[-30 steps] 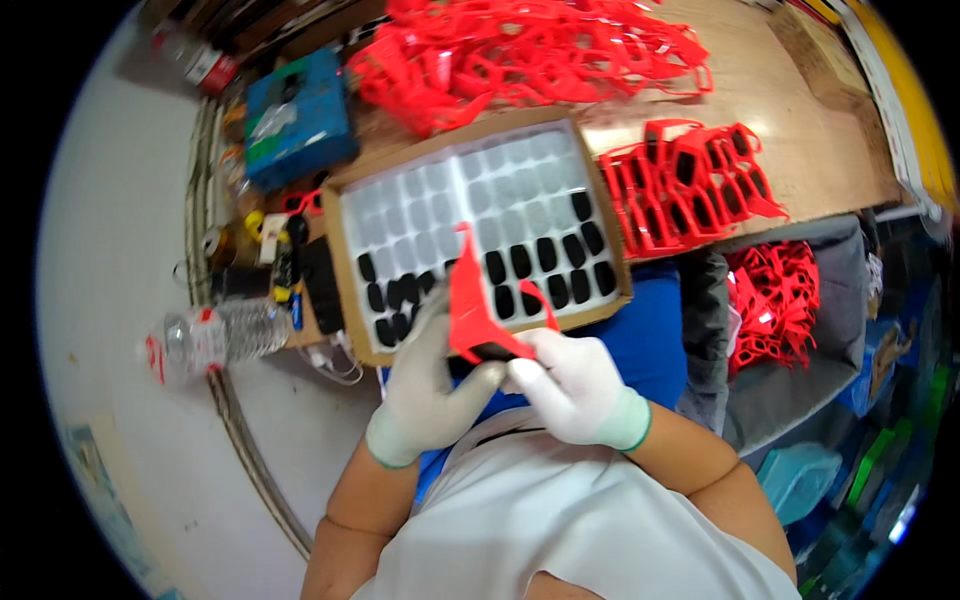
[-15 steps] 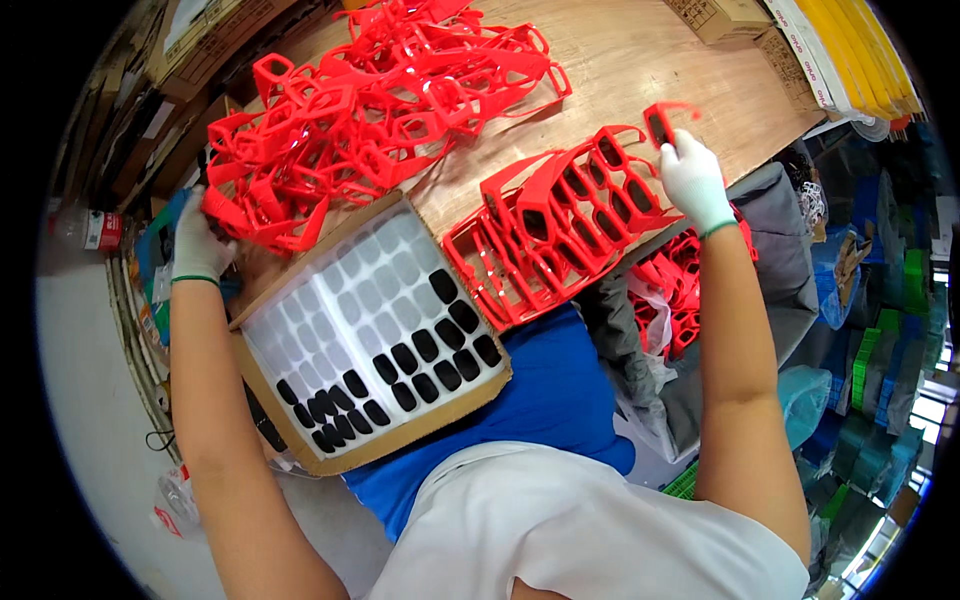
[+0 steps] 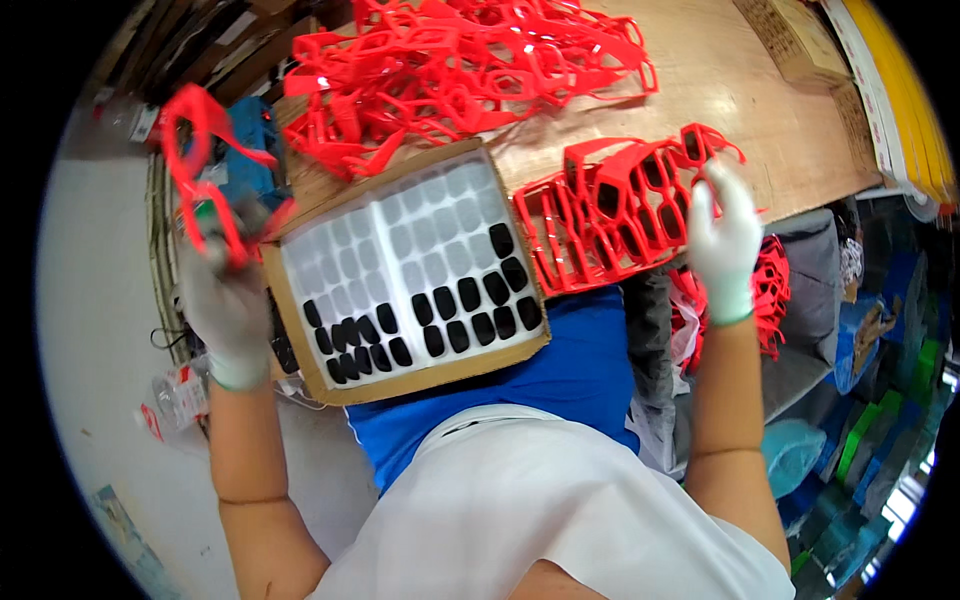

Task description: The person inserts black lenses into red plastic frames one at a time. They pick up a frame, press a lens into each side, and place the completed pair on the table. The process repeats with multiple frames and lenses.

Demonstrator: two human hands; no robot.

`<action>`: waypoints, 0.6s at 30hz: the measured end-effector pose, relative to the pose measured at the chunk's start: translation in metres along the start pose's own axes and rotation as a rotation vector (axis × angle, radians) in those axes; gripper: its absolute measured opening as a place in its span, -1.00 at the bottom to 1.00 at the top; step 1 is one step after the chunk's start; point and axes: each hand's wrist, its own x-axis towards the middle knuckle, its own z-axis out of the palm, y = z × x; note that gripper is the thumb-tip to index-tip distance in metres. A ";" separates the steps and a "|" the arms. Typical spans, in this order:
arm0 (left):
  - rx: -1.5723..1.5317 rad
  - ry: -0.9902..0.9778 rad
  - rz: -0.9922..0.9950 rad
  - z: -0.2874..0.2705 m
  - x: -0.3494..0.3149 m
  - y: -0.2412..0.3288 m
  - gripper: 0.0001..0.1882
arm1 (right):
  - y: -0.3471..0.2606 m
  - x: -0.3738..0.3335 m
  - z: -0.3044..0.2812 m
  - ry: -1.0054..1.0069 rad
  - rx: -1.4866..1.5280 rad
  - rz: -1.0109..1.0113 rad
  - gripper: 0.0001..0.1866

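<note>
Both hands wear white gloves and are spread wide apart, one at each side of a shallow cardboard tray [image 3: 300, 310] that rests on the lap and against the edge of the wooden table [image 3: 760, 110]. Left hand [image 3: 225, 300] is raised beside the tray's left edge, forearm nearly upright, its fingers closed around a red plastic glasses frame [image 3: 205, 165] that sticks up above the fist and is blurred. Right hand [image 3: 722, 240] is lifted at the table's front edge with the forearm upright and the fingers loosely spread, their tips touching the end of a row of stacked red plastic glasses frames [image 3: 625, 215]; whether it grips one I cannot tell. Inside the tray lie rows of oval lenses, pale ones [image 3: 400, 235] across the upper part and dark ones [image 3: 440, 315] along the lower right. A loose heap of red frames [image 3: 470, 70] covers the table beyond the tray.
</note>
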 end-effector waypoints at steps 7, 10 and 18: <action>-0.248 0.168 -0.429 0.011 -0.149 0.000 -0.54 | -0.160 -0.060 0.096 -1.202 -0.242 0.151 -0.24; -0.340 0.185 -0.428 0.027 -0.178 0.006 -0.36 | -0.160 -0.056 0.139 -1.175 -0.287 0.322 -0.25; -0.098 0.015 -0.474 0.005 -0.214 0.011 -0.59 | -0.169 -0.045 0.142 -1.134 -0.403 0.296 -0.74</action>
